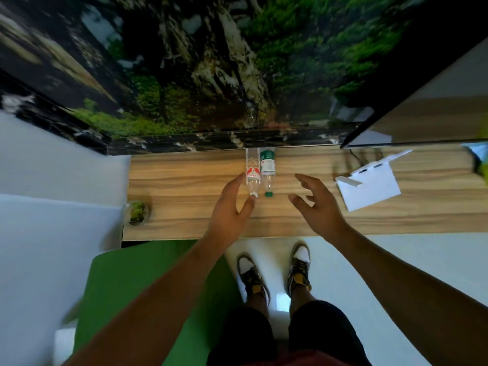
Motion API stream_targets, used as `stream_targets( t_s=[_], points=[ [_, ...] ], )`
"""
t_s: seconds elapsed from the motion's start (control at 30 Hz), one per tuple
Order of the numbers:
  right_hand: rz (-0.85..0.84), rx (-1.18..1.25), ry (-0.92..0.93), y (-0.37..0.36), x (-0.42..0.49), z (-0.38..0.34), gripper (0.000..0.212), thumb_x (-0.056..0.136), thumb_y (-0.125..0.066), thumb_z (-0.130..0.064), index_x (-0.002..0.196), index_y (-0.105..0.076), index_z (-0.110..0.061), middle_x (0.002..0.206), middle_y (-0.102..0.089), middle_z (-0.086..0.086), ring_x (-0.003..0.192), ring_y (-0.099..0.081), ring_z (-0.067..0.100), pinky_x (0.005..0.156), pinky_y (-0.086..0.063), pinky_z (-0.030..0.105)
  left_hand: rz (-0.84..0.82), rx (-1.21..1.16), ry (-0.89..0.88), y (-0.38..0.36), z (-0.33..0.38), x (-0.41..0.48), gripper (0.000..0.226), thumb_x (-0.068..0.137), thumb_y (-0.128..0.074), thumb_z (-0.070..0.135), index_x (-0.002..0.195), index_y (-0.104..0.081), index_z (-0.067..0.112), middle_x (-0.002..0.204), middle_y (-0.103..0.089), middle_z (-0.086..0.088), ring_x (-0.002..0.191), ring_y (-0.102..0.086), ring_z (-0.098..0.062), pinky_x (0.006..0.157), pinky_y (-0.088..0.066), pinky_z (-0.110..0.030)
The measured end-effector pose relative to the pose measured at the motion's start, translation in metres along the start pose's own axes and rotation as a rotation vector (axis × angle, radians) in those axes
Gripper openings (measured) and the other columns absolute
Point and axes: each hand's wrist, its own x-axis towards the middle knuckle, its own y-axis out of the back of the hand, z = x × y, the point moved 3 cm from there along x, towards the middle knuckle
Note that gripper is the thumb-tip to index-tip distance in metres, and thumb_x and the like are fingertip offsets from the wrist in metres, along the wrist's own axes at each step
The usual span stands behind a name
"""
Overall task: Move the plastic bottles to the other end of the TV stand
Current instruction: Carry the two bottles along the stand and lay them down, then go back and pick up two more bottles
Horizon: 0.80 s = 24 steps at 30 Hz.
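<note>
The person's legs in dark shorts (277, 336) and 2 sneakers (274, 276) stand on a pale floor beside a green mat (137, 281). Both forearms reach over the wood-grain TV stand (184, 220). The left hand (232, 207) is spread, fingers apart, its thumb touching or just beside the white cap of the red-labelled bottle (252, 175). The right hand (317, 204) hovers with fingers apart, holding nothing, near the green-capped bottle (267, 173). The 2 bottles stand upright side by side, near the stand's back edge, below the TV screen (211, 62). A small plant (137, 212) sits at the stand's left end; a white folded card (369, 184) lies to the right.
</note>
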Motion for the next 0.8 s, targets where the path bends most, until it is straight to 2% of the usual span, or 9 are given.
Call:
stream_targets(
  t_s=[0.13, 0.2, 0.3, 0.33, 0.4, 0.53, 0.6, 0.73, 0.8],
  points=[
    [0.032, 0.113, -0.043, 0.021, -0.049, -0.049, 0.044, 0.092, -0.069, -0.032, 0.133, -0.055, -0.034, 0.136, -0.056, -0.01, 0.125, -0.054, 0.011, 0.099, -0.051, 0.048, -0.037, -0.046, -0.012, 0.018, 0.048, -0.052, 0.052, 0.099, -0.055, 0.029, 0.147, -0.038, 0.029, 0.145, -0.039, 0.016, 0.134, -0.038, 0.0, 0.113, -0.038, -0.038],
    [0.045, 0.149, -0.063, 0.033, -0.072, -0.068, 0.038, 0.092, -0.069, -0.031, 0.128, -0.057, -0.034, 0.133, -0.057, -0.011, 0.124, -0.054, 0.011, 0.098, -0.052, 0.047, -0.04, -0.082, -0.024, 0.03, 0.067, -0.077, 0.046, 0.099, -0.056, 0.027, 0.143, -0.043, 0.03, 0.144, -0.042, 0.013, 0.128, -0.042, 0.006, 0.112, -0.04, -0.039],
    [0.092, 0.195, -0.057, 0.05, -0.099, -0.09, 0.036, 0.094, -0.067, -0.027, 0.128, -0.058, -0.029, 0.134, -0.058, -0.009, 0.126, -0.053, 0.011, 0.093, -0.051, 0.027, -0.045, -0.107, -0.082, 0.048, 0.088, -0.103, 0.041, 0.099, -0.056, 0.025, 0.137, -0.044, 0.035, 0.142, -0.044, 0.015, 0.122, -0.038, 0.024, 0.11, -0.04, -0.033],
    [0.107, 0.21, -0.057, 0.054, -0.105, -0.096, 0.036, 0.094, -0.067, -0.026, 0.129, -0.058, -0.027, 0.135, -0.058, -0.008, 0.126, -0.053, 0.011, 0.09, -0.048, 0.018, -0.052, -0.103, -0.11, 0.052, 0.095, -0.107, 0.042, 0.099, -0.056, 0.024, 0.137, -0.043, 0.036, 0.141, -0.043, 0.015, 0.12, -0.037, 0.026, 0.108, -0.039, -0.03],
    [0.13, 0.237, -0.052, 0.062, -0.114, -0.105, 0.036, 0.094, -0.067, -0.023, 0.129, -0.058, -0.023, 0.135, -0.058, -0.006, 0.126, -0.054, 0.011, 0.084, -0.047, 0.011, -0.066, -0.094, -0.155, 0.058, 0.105, -0.109, 0.044, 0.099, -0.056, 0.022, 0.137, -0.041, 0.038, 0.14, -0.042, 0.016, 0.118, -0.036, 0.029, 0.106, -0.038, -0.025],
    [0.208, 0.278, -0.034, 0.08, -0.125, -0.116, 0.034, 0.094, -0.068, -0.024, 0.127, -0.059, -0.023, 0.132, -0.06, -0.008, 0.125, -0.055, 0.009, 0.084, -0.048, 0.013, -0.106, -0.066, -0.233, 0.054, 0.128, -0.101, 0.043, 0.099, -0.055, 0.023, 0.14, -0.044, 0.029, 0.138, -0.046, 0.012, 0.119, -0.038, 0.026, 0.105, -0.04, -0.027],
    [0.263, 0.299, -0.028, 0.09, -0.132, -0.119, 0.034, 0.094, -0.068, -0.025, 0.127, -0.06, -0.023, 0.131, -0.061, -0.009, 0.123, -0.055, 0.007, 0.084, -0.048, 0.01, -0.132, -0.055, -0.278, 0.047, 0.143, -0.099, 0.04, 0.1, -0.054, 0.024, 0.138, -0.044, 0.032, 0.134, -0.047, 0.016, 0.117, -0.041, 0.024, 0.101, -0.042, -0.024],
    [0.391, 0.347, -0.03, 0.117, -0.152, -0.113, 0.031, 0.093, -0.068, -0.024, 0.124, -0.062, -0.022, 0.128, -0.063, -0.007, 0.121, -0.057, 0.007, 0.085, -0.047, 0.01, -0.249, -0.045, -0.295, 0.024, 0.176, -0.097, 0.044, 0.1, -0.052, 0.034, 0.143, -0.043, 0.03, 0.148, -0.043, 0.008, 0.128, -0.044, 0.006, 0.109, -0.041, -0.029],
    [0.461, 0.361, -0.036, 0.135, -0.167, -0.105, 0.031, 0.093, -0.069, -0.024, 0.123, -0.064, -0.021, 0.126, -0.064, -0.005, 0.119, -0.058, 0.007, 0.087, -0.048, 0.015, -0.306, -0.027, -0.333, 0.008, 0.196, -0.098, 0.047, 0.1, -0.051, 0.034, 0.146, -0.04, 0.03, 0.15, -0.041, 0.009, 0.127, -0.042, 0.011, 0.11, -0.038, -0.026]
  ],
)
